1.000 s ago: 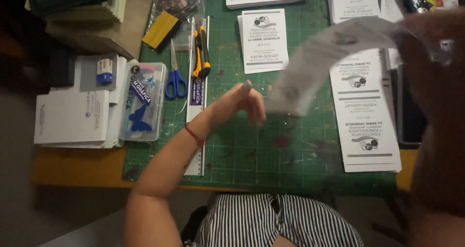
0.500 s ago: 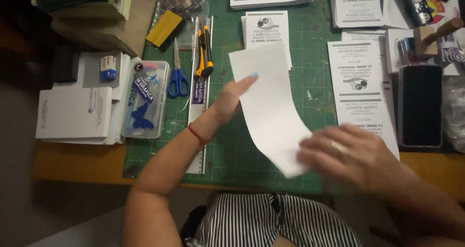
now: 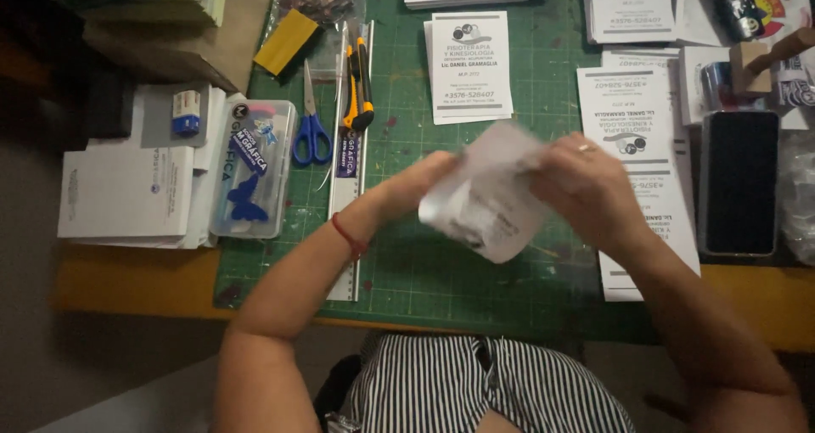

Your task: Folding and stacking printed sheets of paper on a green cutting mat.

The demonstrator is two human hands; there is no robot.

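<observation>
A green cutting mat (image 3: 475, 272) covers the counter (image 3: 127, 280), with printed flyers (image 3: 469, 66) and a dark phone (image 3: 737, 182) lying on it. Above the mat's middle, the left hand (image 3: 416, 187) and right hand (image 3: 586, 187) both pinch a blurred, curled white sheet (image 3: 488, 197) with closed fingers. Blue-handled scissors (image 3: 311, 123) lie to the left.

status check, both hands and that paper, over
Left hand and right hand both grip the white sheet, raised over the green cutting mat. Sheet blurred. Nothing in the way.
</observation>
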